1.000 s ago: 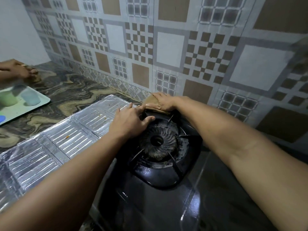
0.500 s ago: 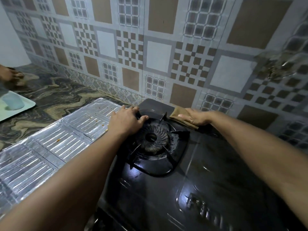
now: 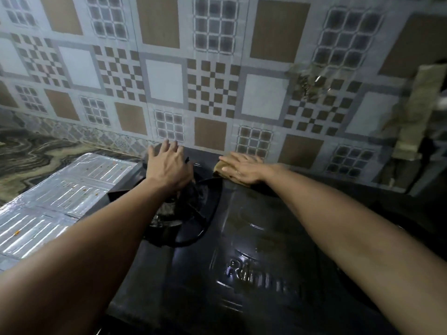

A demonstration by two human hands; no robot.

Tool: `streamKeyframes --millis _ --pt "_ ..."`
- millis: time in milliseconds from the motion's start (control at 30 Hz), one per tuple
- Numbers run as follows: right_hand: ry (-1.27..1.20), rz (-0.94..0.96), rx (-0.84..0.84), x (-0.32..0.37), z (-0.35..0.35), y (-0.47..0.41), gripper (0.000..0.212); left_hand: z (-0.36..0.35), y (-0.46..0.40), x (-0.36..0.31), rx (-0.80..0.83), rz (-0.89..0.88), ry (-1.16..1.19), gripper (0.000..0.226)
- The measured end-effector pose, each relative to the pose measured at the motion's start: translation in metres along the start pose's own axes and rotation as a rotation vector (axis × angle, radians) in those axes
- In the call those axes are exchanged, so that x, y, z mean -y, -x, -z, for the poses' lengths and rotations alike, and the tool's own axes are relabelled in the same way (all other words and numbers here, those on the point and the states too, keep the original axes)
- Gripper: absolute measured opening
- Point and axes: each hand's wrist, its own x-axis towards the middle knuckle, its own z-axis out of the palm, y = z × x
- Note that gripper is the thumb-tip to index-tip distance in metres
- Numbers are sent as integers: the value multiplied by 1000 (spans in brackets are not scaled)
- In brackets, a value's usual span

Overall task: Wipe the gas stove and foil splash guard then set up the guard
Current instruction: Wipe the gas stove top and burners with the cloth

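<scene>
A black gas stove [image 3: 254, 250] fills the lower middle, with its burner and pan support [image 3: 183, 213] at the left end. My right hand [image 3: 242, 169] lies flat on a folded tan cloth [image 3: 219, 168] at the stove's back edge, just right of the burner. My left hand [image 3: 169, 165] hovers with fingers spread over the burner's far side; whether it touches the pan support I cannot tell. The foil splash guard [image 3: 60, 201] lies flat on the counter left of the stove, speckled with orange stains.
A patterned tile wall [image 3: 217, 81] rises right behind the stove. A marbled counter [image 3: 36, 155] runs off to the left behind the foil. Something tan hangs on the wall at the far right [image 3: 420, 110], blurred.
My right hand has slid the cloth rightward along the stove's back edge. My left hand has come off the pan support's near-left rim and opened out toward the wall. The view has swung right.
</scene>
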Motion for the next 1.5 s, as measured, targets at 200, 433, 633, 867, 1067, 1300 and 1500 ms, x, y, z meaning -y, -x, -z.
streamKeyframes --millis 200,433,633,867,1067,1300,1500 --pt "-60 -131 49 -58 -1 45 64 5 -16 -68 40 -184 123 61" --pt "-120 -306 102 -154 -13 127 77 -7 -17 -124 153 -308 136 61" --pt "-152 -291 94 -169 -13 124 75 -9 -6 -180 183 -396 172 63" --pt "-248 -434 143 -211 -1 169 72 -5 4 -239 176 -485 188 63" --pt "-309 -472 128 -234 -11 190 64 -5 26 -294 253 -640 267 68" --pt "-438 -458 132 -238 -13 205 57 -9 41 -333 294 -797 273 71" --pt "-387 -716 88 -264 -30 236 88 -20 45 -333 342 -847 125 70"
